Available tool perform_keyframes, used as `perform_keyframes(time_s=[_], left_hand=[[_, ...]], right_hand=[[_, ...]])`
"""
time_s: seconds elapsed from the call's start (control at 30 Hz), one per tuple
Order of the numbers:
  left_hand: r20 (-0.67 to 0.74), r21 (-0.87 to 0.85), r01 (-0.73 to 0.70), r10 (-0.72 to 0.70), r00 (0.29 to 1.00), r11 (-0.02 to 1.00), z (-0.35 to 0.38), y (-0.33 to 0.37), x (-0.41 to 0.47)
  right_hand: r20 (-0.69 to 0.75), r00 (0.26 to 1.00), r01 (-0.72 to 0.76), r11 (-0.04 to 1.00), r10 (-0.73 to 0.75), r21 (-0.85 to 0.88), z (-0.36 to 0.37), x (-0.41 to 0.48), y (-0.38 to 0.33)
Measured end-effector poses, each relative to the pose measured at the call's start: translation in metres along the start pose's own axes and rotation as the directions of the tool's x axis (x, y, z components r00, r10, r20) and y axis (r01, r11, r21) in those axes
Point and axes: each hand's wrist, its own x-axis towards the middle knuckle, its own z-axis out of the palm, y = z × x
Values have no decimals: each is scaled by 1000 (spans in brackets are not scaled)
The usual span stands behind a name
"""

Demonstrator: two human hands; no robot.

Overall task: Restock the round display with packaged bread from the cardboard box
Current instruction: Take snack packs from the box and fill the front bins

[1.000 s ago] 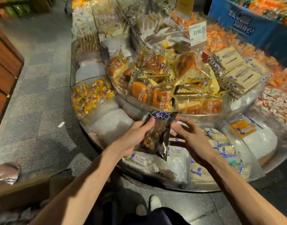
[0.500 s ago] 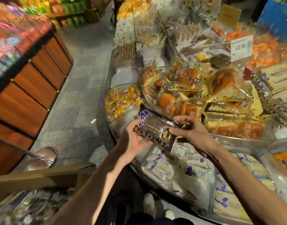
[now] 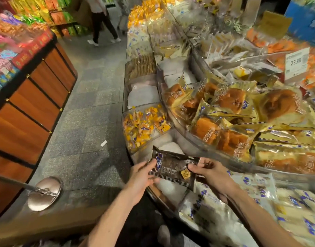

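Grey speckled floor (image 3: 85,122) runs between a wood-panelled sweets counter (image 3: 33,104) and the tiered round display (image 3: 179,138), its upper tier heaped with golden bread packs (image 3: 224,122). Over the lower tier's rim, the left hand (image 3: 140,177) grips a dark chocolate bread packet (image 3: 172,171) by one end; the right hand (image 3: 212,175) pinches the other

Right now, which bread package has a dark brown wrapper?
The dark package held by the left hand and the right hand; those stacked nearby are gold packages or white packages.
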Motion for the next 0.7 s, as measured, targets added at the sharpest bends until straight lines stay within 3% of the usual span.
perform_keyframes(time_s=[0.07, 0.27, 0.4, 0.63, 0.7], left_hand=[[33, 65, 25, -27, 999, 998, -13, 2, 10], [209, 287, 44, -107, 972, 957, -21, 18, 17], [156, 500, -24, -62, 986, 866, -12, 10, 31], [52, 584, -76, 56, 997, 808, 5, 4, 70], [83, 615, -117, 84, 993, 780, 11, 9, 90]], right_hand=[[-46, 999, -5, 999, 7, 44, 10, 13, 20], [-215, 977, -22, 999, 12, -43, 31, 12, 20], [-200, 979, -55, 995, 37, -87, 27, 14, 24], [-241, 962, -125, 992, 125, 16, 27, 26, 39], [-291, 955, -92, 990, 57, -107, 32, 36, 40]])
